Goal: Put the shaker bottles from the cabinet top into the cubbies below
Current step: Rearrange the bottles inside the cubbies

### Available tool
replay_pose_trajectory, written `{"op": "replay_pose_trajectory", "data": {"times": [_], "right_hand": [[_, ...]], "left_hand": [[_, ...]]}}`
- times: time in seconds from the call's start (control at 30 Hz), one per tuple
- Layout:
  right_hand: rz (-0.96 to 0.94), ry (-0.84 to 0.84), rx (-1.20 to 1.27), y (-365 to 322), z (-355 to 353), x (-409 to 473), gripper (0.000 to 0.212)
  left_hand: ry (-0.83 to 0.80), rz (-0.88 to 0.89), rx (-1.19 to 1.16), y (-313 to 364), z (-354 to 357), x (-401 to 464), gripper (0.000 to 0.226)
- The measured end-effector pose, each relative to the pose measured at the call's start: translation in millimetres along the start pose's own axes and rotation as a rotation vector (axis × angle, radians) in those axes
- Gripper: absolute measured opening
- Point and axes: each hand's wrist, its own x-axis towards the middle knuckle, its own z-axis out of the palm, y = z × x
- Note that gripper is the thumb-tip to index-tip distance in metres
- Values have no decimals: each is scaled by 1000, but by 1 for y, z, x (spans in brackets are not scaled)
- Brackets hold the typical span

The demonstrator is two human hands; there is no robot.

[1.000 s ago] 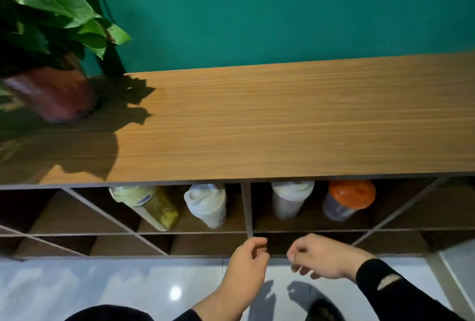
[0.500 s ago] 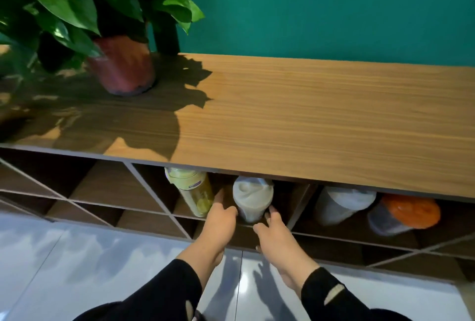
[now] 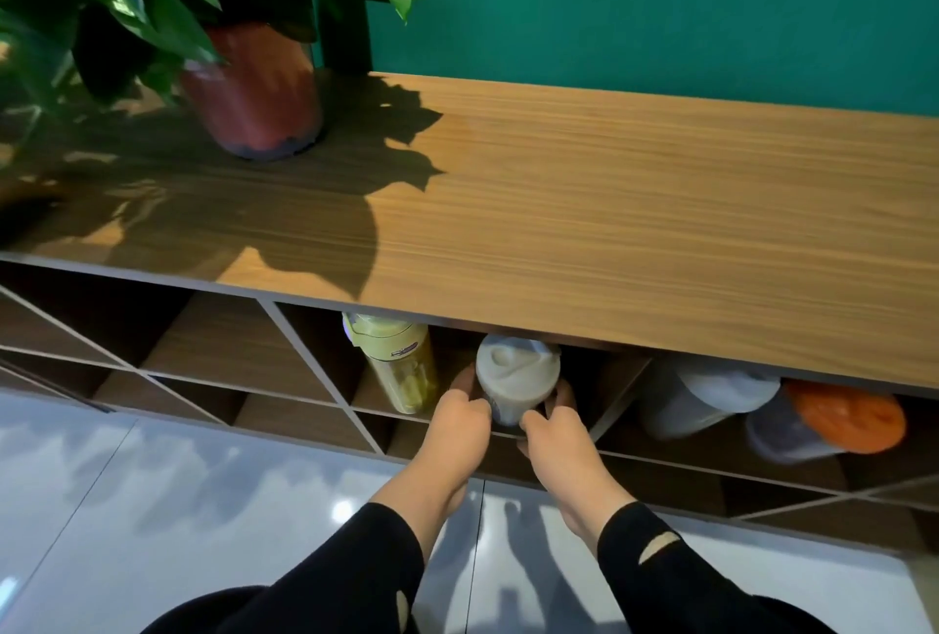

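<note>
White shaker bottle (image 3: 517, 379) between both hands' grip

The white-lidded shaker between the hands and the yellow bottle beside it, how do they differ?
The white-lidded shaker has both hands, left hand and right hand, around it; the yellow bottle is untouched. The shaker's body looks cloudy grey, the bottle's clear yellow. Both stand in the same cubby.
</note>
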Motion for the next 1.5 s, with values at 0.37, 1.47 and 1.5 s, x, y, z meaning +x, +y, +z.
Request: {"op": "replay_pose_trajectory", "data": {"times": [0.37, 1.47, 1.5], "right_hand": [[-10, 57, 28, 7, -1, 3, 60], [-344, -298, -68, -11, 89, 10, 77], [-334, -292, -64, -10, 91, 12, 77]], "left_hand": [[71, 5, 50, -3, 6, 2, 55], [377, 50, -400, -13, -54, 7, 61], [361, 42, -404, -14, -55, 7, 60]]}}
